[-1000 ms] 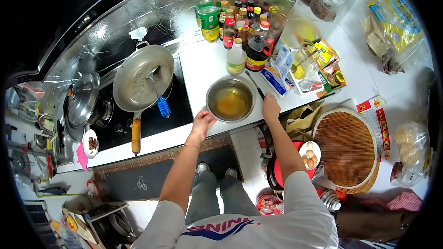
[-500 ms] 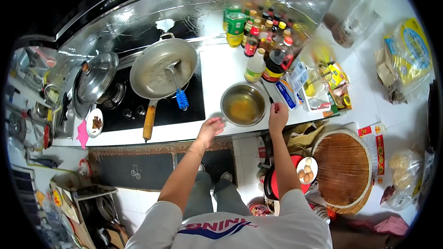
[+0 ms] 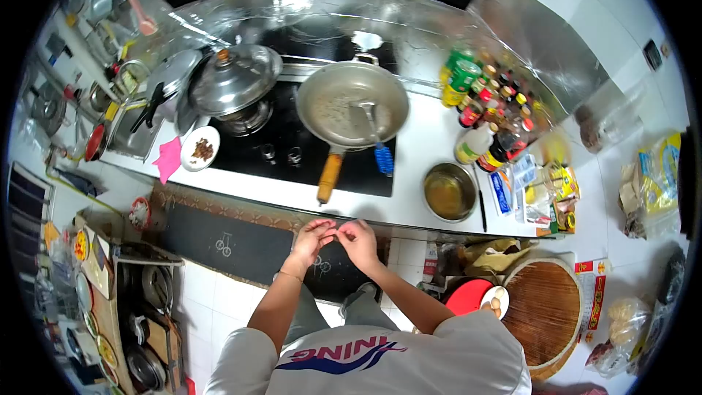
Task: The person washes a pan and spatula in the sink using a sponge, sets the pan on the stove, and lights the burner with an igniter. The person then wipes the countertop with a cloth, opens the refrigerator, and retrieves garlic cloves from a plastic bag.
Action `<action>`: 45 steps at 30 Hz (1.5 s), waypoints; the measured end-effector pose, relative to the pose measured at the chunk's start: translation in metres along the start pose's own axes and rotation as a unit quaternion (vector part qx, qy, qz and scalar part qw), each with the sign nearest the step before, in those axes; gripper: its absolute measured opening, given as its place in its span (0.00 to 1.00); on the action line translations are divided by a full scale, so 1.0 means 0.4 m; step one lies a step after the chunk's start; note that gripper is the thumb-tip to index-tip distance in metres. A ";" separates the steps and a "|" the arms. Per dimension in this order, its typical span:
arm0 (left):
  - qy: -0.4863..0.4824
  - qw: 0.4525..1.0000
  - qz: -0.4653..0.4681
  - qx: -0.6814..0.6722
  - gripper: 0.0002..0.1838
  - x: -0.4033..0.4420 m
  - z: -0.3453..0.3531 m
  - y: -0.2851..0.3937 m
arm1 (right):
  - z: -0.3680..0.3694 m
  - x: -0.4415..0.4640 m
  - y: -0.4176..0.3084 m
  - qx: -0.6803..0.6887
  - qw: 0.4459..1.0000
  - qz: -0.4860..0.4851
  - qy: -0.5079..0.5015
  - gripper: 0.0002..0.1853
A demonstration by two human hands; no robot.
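My left hand (image 3: 314,240) and my right hand (image 3: 358,244) are close together in front of the counter edge, their fingertips almost meeting. The left hand's fingers are bent and partly apart. Those of my right hand curl into a pinch, and anything between them is too small to make out. Beyond them, a wok (image 3: 322,102) with a wooden handle sits on the stove, a spatula (image 3: 374,128) with a blue grip resting in it. On the counter to the right stands a metal bowl (image 3: 449,192) of yellowish liquid, with a thin black-handled utensil (image 3: 482,211) beside it.
A lidded pot (image 3: 238,80) stands left of the wok. Near it are a plate (image 3: 199,148) of brown bits and a pink cloth (image 3: 167,159). Several sauce bottles (image 3: 475,143) crowd the back right. A round wooden board (image 3: 542,307) and eggs (image 3: 496,303) are lower right.
My right hand has let go of the dark-handled utensil, which lies on the counter. Both hands have drawn together and away from the bowl. The view has turned to the left.
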State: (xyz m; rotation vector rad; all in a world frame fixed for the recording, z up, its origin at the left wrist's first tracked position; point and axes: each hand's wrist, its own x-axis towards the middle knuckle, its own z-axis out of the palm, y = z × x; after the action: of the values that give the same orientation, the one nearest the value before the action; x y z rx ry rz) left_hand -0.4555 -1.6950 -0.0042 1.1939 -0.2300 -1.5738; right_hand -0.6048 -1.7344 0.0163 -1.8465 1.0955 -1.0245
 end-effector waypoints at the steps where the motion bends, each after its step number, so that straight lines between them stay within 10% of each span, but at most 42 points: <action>1: 0.016 1.000 0.009 -0.015 0.07 -0.015 -0.042 0.020 | 0.052 0.001 -0.022 0.006 1.000 -0.002 -0.027 0.06; 19: 0.198 0.932 0.299 0.043 0.05 -0.338 -0.826 0.741 | 1.033 0.342 -0.596 0.212 0.968 -0.014 -0.133 0.07; 26: 0.246 0.884 0.390 0.078 0.06 -0.289 -1.025 1.061 | 1.301 0.580 -0.866 0.127 0.963 -0.203 -0.127 0.10; 36: 0.370 0.846 0.342 0.176 0.07 -0.114 -1.309 1.384 | 1.748 0.901 -0.916 -0.076 0.938 -0.324 -0.098 0.06; 39: 0.365 0.858 0.327 0.153 0.08 -0.090 -1.357 1.384 | 1.774 0.909 -0.926 -0.104 0.945 -0.210 -0.228 0.08; 45: 0.325 0.896 0.291 0.081 0.07 -0.044 -1.429 1.359 | 1.781 0.732 -0.843 0.000 0.923 -0.295 -0.246 0.25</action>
State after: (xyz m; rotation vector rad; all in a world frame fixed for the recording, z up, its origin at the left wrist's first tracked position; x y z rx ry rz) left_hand 0.3248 -1.6509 0.1026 1.5365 -0.2483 -0.5960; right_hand 0.2319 -1.7428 0.1003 -2.3261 0.2382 -0.7889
